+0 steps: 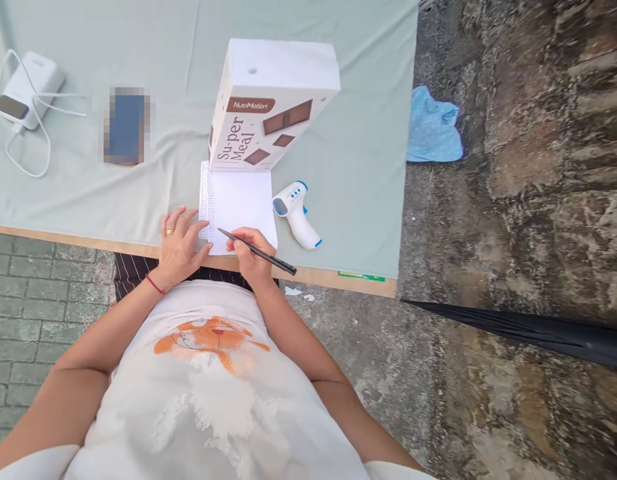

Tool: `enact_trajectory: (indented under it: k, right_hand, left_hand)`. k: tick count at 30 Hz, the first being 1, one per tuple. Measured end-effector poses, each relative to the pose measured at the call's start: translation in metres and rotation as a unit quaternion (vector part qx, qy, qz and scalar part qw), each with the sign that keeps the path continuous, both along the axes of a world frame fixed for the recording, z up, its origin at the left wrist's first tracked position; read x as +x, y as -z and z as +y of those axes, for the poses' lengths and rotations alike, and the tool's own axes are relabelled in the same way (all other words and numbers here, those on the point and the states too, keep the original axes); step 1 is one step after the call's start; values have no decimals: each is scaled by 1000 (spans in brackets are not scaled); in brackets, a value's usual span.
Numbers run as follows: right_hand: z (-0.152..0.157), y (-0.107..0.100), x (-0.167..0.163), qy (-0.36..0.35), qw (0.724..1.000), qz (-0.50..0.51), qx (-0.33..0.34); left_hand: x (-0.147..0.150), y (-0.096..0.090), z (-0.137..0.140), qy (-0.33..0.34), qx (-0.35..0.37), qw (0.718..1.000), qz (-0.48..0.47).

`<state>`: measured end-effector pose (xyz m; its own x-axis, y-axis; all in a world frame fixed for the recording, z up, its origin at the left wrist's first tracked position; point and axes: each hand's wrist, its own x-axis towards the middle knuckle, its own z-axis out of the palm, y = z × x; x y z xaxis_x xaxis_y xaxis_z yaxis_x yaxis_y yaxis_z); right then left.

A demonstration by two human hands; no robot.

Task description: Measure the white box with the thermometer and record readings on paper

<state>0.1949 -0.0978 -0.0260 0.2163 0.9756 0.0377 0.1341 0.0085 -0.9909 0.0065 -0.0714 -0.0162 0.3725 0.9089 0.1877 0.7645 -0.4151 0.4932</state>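
A sheet of white paper (243,207) lies near the table's front edge, with small handwriting down its left side. My left hand (181,243) rests flat with fingers spread, its index finger and thumb over the paper's lower left edge. Between the fingers of my right hand (253,257) is a black pen (268,259), its tip pointing left over the paper beside the writing. Behind the paper a tall white Su-per Meal box (276,107) stands upright at its far edge. A white and blue infrared thermometer (298,213) lies just right of the paper.
On the left of the cloth-covered table (173,140) are a white power bank (31,90) with a looped cable and a blurred-out phone-like object (126,127). Past the right edge, a light blue cloth (433,127) lies by a rough stone wall (553,133). A black strap (518,330) stretches right.
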Motion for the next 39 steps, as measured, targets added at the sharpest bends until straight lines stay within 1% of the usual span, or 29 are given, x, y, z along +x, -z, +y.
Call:
enact_trajectory:
  k: [2,4,6,10,13,23,27,32,39]
  right_hand:
    - [-1,2,-6,-5,999,-26,-25]
    - [-1,6,-10,10,999,-47,-24]
    - [-1,10,-11,14,998,-55,-2]
    - [-1,15,-12,0,995,-88,47]
    - [0,17,-11,-16,992,-112,62]
    - [2,17,-9,-47,987,-141,69]
    - [2,18,-10,-44,986,-141,79]
    - [2,18,-9,-46,986,-142,68]
    - [1,19,-10,-23,987,-142,75]
  left_hand:
    - [2,0,0,4,-2,1000,4]
    - [3,0,0,16,-1,1000,15]
    - [4,0,-1,24,3,999,29]
    - [5,0,-2,24,21,998,48]
    - [5,0,-1,24,33,998,55]
    - [6,-2,-1,23,15,998,48]
    - [6,-2,0,24,19,998,48]
    - [6,-1,0,23,13,999,42]
    - [5,1,-1,24,40,998,49]
